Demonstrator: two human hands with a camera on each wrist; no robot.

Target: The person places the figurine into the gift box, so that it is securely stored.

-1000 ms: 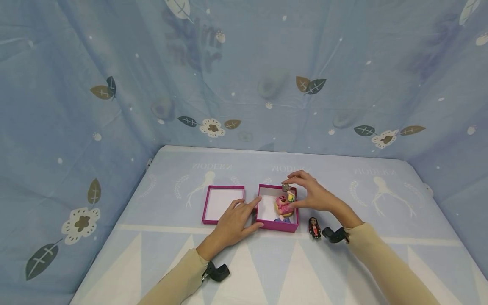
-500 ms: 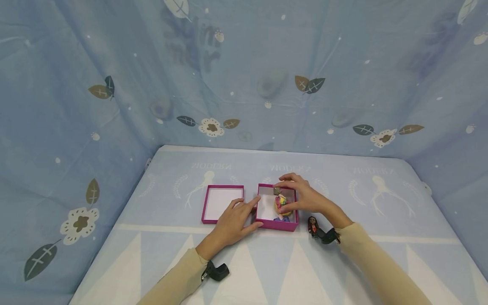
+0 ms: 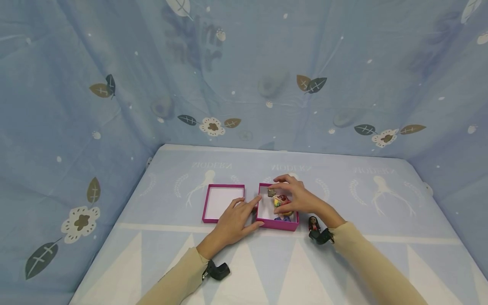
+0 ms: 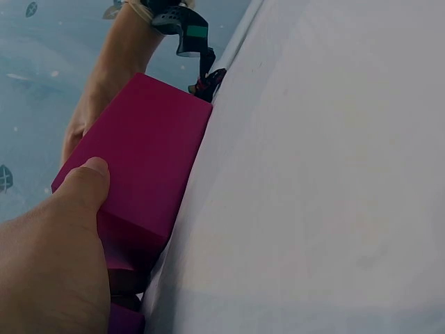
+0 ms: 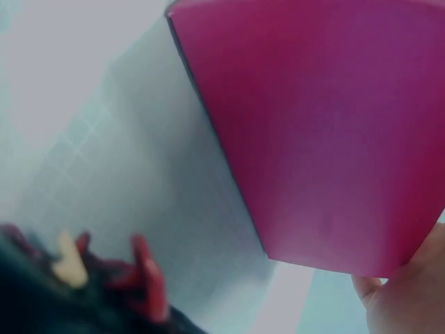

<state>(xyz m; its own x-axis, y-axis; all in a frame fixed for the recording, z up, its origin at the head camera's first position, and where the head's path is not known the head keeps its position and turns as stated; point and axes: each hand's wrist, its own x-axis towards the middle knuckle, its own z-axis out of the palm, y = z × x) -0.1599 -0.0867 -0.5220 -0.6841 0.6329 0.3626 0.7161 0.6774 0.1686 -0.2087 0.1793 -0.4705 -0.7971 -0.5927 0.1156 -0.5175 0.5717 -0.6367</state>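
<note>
My left hand [image 3: 232,224] grips the near left corner of a magenta box [image 3: 277,224] with a white inside. In the left wrist view its thumb [image 4: 90,181] presses the box's front wall. Over the box's right half, my right hand [image 3: 299,197] pinches a small figurine [image 3: 271,193] with a grey part at its top and yellow-green lower down, partly hidden by the fingers. A reddish-pink figurine [image 3: 283,199] lies in the box beneath that hand, partly covered. Nearer the front wall is a blue figurine [image 3: 282,217].
A matching magenta lid [image 3: 223,186] lies left of the box, white inside up. A small dark-haired doll [image 3: 313,223] in red and black lies right of the box, beside the black wrist camera [image 3: 321,236]. A patterned cloth covers the table [image 3: 244,271].
My right hand has moved left over the box, carrying the grey-topped figurine from the right side toward the middle. The left hand and the box have stayed in place.
</note>
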